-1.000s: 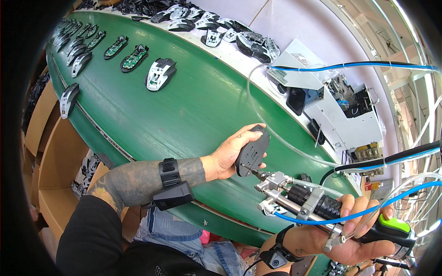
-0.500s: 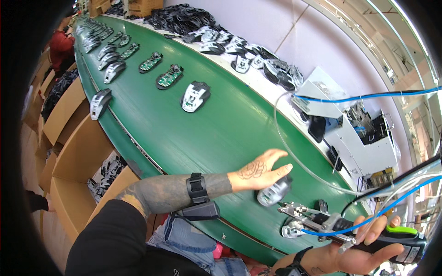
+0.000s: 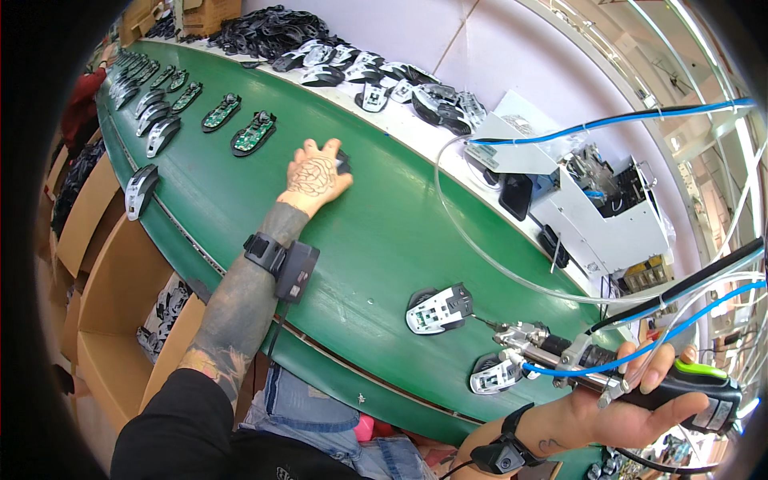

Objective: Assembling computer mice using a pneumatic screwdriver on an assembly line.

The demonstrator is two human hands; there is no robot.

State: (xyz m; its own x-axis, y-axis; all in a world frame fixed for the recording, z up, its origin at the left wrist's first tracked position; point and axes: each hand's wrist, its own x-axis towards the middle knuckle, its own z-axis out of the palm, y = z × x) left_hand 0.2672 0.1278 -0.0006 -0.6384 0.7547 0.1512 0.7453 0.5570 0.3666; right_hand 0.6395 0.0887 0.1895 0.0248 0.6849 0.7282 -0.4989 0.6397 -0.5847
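Up the green belt, my left hand (image 3: pixel 314 178) closes over a half-assembled computer mouse (image 3: pixel 344 163), and most of that mouse is hidden beneath it. My right hand (image 3: pixel 640 400) grips a black electric screwdriver (image 3: pixel 708 400) with a green lever and a metal screw-feeding head, held sideways at the lower right. Just left of the tool's thin tip lies an open white-and-grey mouse shell (image 3: pixel 436 310). It cannot be made out whether the tip touches it. Another white mouse shell (image 3: pixel 490 376) sits below the tool head.
Several mouse shells and green circuit boards (image 3: pixel 222 113) line the belt (image 3: pixel 360 240) toward the far left. A white machine (image 3: pixel 600 212) stands on the right, with blue and clear air hoses (image 3: pixel 608 124) crossing there. Cardboard boxes (image 3: pixel 120 296) stand along the near side.
My left hand has gone from the mouse near the screwdriver to one farther up the belt and left. That nearer mouse now lies by the tool's tip. My right hand keeps its grip.
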